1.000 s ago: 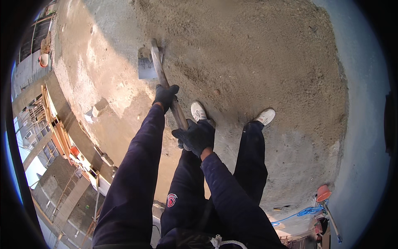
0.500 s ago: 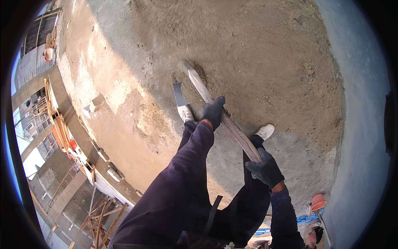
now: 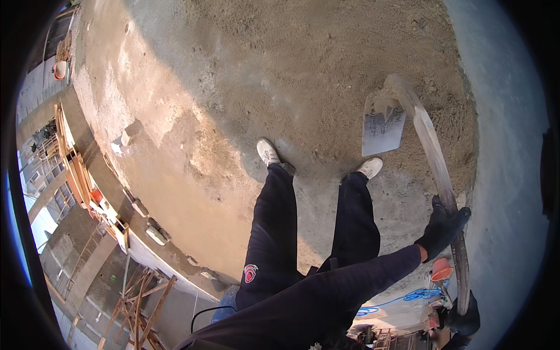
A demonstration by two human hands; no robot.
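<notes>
A hoe with a long, worn wooden handle (image 3: 430,137) and a broad metal blade (image 3: 383,133) extends along my right side. Its blade is partly coated with sandy material and appears just beyond my right shoe. My left arm reaches across to the right, and my gloved left hand (image 3: 444,228) wraps round the lower-middle of the handle. Nearer me, my gloved right hand (image 3: 464,315) closes round the handle's end. Beyond the shoes spreads brown, damp-looking sandy material (image 3: 326,64); I cannot tell whether the blade touches it.
A smooth grey wall (image 3: 507,151) runs close along the right. Near its base are an orange bucket (image 3: 441,269) and a tangled blue hose or cord (image 3: 423,294). Timber planks (image 3: 79,175) and a concrete chunk (image 3: 131,133) lie to the left. My shoes (image 3: 268,151) stand apart.
The hoe has swung from between my legs to my right side, both hands moving right with it. Its blade has left my left foot's side. My left foot has shifted slightly.
</notes>
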